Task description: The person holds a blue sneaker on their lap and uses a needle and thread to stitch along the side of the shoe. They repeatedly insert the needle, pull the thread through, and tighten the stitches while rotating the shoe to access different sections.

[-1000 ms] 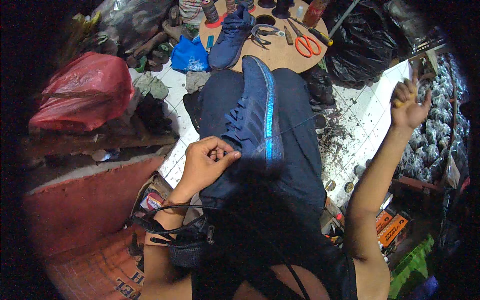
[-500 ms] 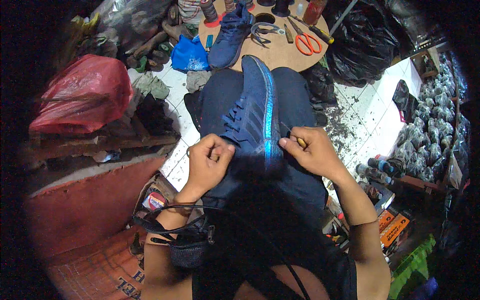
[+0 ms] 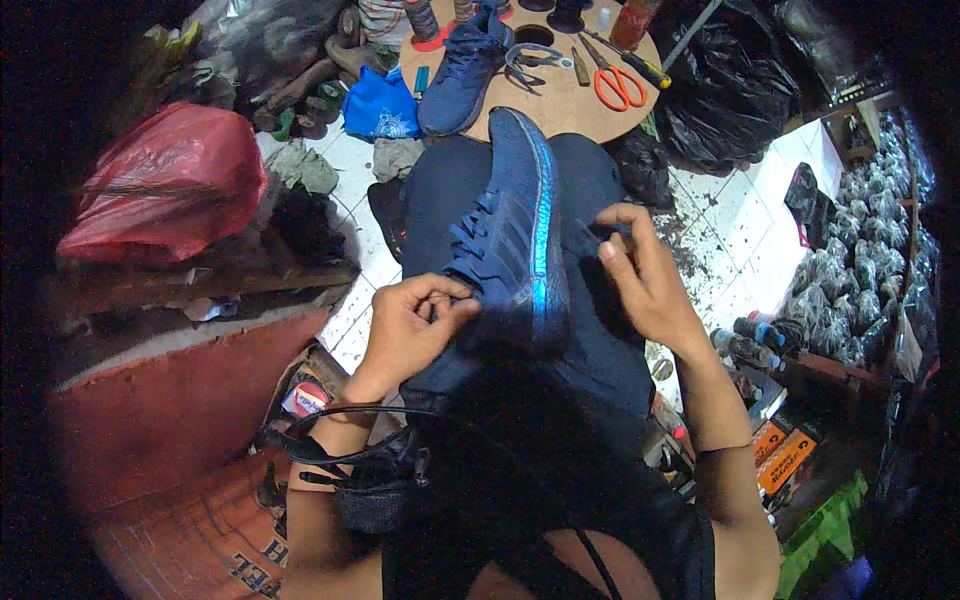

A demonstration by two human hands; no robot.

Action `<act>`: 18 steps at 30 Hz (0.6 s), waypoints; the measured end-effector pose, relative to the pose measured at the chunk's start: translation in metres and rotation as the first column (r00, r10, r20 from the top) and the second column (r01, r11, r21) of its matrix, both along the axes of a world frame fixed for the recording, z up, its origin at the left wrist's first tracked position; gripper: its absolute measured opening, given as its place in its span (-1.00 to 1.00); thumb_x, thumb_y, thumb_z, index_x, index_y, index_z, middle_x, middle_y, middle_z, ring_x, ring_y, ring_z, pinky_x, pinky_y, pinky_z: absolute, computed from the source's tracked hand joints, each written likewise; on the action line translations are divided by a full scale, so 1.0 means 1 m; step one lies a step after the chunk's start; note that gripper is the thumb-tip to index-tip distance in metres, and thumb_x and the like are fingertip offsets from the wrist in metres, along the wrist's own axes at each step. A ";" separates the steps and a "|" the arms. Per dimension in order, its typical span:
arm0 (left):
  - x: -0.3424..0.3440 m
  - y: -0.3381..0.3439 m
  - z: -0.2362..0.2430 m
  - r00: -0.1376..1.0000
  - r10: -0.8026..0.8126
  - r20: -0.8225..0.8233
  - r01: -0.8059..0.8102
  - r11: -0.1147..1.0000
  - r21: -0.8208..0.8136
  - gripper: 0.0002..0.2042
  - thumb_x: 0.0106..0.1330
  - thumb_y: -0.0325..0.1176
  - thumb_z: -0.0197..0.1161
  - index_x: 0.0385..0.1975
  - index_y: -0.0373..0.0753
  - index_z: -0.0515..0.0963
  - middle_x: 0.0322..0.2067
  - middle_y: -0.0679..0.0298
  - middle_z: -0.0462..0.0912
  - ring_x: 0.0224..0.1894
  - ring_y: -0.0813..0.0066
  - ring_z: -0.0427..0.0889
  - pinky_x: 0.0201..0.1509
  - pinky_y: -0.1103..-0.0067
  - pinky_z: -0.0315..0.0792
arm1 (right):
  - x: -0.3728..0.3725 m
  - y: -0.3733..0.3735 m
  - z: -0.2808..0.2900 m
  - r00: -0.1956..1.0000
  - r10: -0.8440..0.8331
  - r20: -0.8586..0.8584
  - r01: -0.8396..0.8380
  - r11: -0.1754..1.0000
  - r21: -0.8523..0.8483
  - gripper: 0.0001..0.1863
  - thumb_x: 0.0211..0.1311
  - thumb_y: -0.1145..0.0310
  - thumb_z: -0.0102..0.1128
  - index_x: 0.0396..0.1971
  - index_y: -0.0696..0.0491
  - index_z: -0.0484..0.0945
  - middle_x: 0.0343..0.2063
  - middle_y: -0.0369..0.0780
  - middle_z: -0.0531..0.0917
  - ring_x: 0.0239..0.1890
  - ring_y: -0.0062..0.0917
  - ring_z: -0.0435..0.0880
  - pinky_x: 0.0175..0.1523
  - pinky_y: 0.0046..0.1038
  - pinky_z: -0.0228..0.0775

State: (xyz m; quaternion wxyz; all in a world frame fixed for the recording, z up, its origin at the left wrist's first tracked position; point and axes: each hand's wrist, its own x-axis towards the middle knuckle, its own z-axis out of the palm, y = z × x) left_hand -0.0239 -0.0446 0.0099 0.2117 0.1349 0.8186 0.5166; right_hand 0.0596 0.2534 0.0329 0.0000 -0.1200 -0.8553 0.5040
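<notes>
A dark blue sneaker point(image 3: 510, 215) lies tilted across my lap, toe away from me, its shiny blue-and-white sole edge turned right. My left hand point(image 3: 420, 325) is closed in a pinch at the shoe's left side, near the collar; whatever lies between those fingertips is too small to make out. To the right of the sole and apart from it, my right hand point(image 3: 650, 280) has its fingers curled, with the index reaching forward. A faint thin streak shows by its fingertips, too blurred to name. Shadow covers the heel.
A round wooden board point(image 3: 540, 100) ahead bears a matching sneaker point(image 3: 465, 75), orange-handled scissors point(image 3: 615, 85), thread spools point(image 3: 420, 22) and small tools. A red plastic bag point(image 3: 165, 185) lies left, a black bag point(image 3: 725, 90) right. Bottles point(image 3: 745, 348) and bagged goods point(image 3: 865, 250) stand farther right.
My right hand has moved away from the sole, up and to the right; the yellowish handle in it no longer shows. My left hand stays by the collar, and the sneaker has barely shifted.
</notes>
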 end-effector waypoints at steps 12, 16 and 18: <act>-0.001 -0.007 -0.006 0.999 -0.029 -0.027 0.030 0.999 0.040 -0.81 0.25 -0.33 0.59 -0.37 -0.29 0.72 -0.58 0.48 0.59 -0.58 0.84 0.19 -0.49 0.72 0.08 | -0.007 0.000 0.009 0.934 0.351 0.057 -0.353 0.894 0.276 -0.76 0.41 0.16 0.31 -0.25 0.04 0.68 -0.43 -0.08 0.68 -0.36 -0.13 0.71 -0.26 -0.20 0.51; 0.002 0.020 0.000 0.934 -0.308 -0.180 0.256 0.931 -0.261 -0.65 0.15 -0.16 0.65 -0.23 -0.29 0.74 -0.42 0.28 0.79 -0.56 0.52 0.56 -0.42 0.49 0.41 | -0.021 -0.001 0.001 0.953 0.302 -0.020 -0.299 0.929 -0.218 -0.70 0.46 0.13 0.28 -0.24 0.08 0.77 -0.40 -0.20 0.75 -0.40 -0.38 0.70 -0.29 -0.35 0.50; 0.001 0.041 -0.005 0.935 -0.317 -0.159 0.277 0.933 -0.229 -0.59 0.12 -0.12 0.65 -0.17 -0.28 0.74 -0.32 0.21 0.82 -0.41 0.35 0.72 -0.27 0.39 0.55 | -0.025 -0.011 0.000 0.977 0.213 0.000 -0.183 0.843 -0.506 -0.68 0.48 0.13 0.28 -0.24 0.11 0.76 -0.44 -0.25 0.74 -0.44 -0.53 0.66 -0.38 -0.45 0.43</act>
